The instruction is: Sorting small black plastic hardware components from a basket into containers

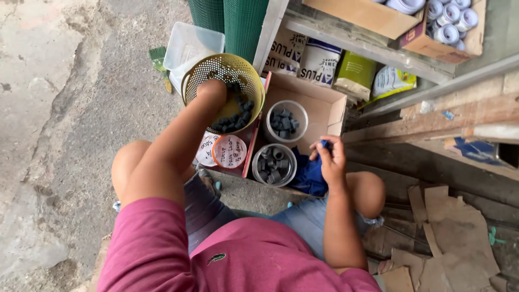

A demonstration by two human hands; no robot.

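My left hand (211, 91) reaches down into a yellow perforated basket (201, 73) that holds several small dark pipe fittings (233, 120); its fingers are hidden inside, so I cannot see whether they hold one. My right hand (331, 157) is raised over a blue cloth (309, 176) with its fingers closed on a small blue piece (325, 144). Between the hands, inside an open cardboard box (330, 111), stand two clear round tubs (283, 122) (274, 165) with more dark fittings.
Two round lids with handwriting (223, 151) lie beside the basket. A clear plastic bin (189, 43) and green mesh rolls (232, 19) stand behind it. Shelves hold bags (354, 75) and boxes of white rolls (448, 24). Torn cardboard (454, 227) lies at right; concrete floor (54, 135) at left.
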